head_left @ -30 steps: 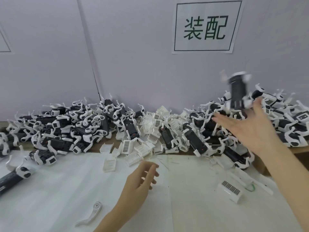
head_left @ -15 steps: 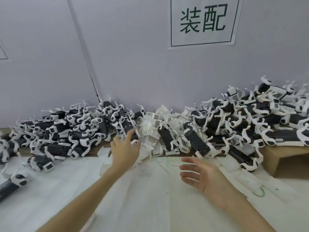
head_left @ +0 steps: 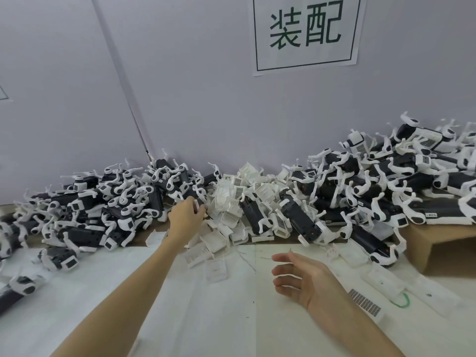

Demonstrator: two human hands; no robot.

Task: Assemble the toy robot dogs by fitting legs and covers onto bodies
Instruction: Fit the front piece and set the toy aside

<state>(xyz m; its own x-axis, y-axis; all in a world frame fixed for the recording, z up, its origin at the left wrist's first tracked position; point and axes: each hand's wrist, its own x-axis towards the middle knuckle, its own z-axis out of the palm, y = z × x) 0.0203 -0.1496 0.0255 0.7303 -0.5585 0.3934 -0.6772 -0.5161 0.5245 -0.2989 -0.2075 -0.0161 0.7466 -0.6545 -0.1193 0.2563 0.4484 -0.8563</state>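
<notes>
A long heap of black toy dog bodies with white legs runs along the wall on the left. A taller heap of the same dogs rises on the right. Between them lies a pile of white covers, some with barcode labels. My left hand is stretched far forward, its fingertips touching a white leg at the edge of the left heap, where it meets the covers. Whether it grips the leg is not visible. My right hand hovers open and empty over the white table sheet.
A cardboard box at the right carries part of the dog heap. Loose white covers lie near the middle of the sheet. A barcode-labelled cover and a green loop sit at right. A paper sign hangs on the wall.
My right hand let go of a dog body toward the right heap, then dropped low over the sheet. My left hand reached forward from the sheet to the middle of the pile.
</notes>
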